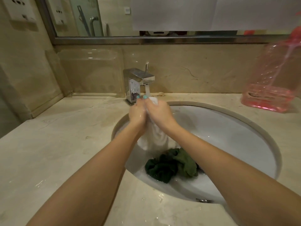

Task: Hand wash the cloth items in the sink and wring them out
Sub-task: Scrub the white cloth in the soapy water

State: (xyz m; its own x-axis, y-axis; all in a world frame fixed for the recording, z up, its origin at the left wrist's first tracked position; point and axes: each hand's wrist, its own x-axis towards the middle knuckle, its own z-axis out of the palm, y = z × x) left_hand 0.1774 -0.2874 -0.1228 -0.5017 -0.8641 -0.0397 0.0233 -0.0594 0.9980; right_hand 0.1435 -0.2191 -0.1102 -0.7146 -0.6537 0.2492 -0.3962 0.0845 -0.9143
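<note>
A white cloth (156,136) hangs between my two hands under the running chrome tap (140,79). My left hand (136,113) and my right hand (158,111) grip its top end, pressed together right below the water stream. The cloth's lower part trails down into the white oval sink (236,132). A dark green cloth (172,165) lies bunched and wet at the bottom of the basin, beneath my right forearm.
A beige marble counter (65,152) surrounds the sink. A clear pink plastic bottle (273,82) stands at the back right. A mirror (114,17) with a metal frame runs along the wall behind the tap.
</note>
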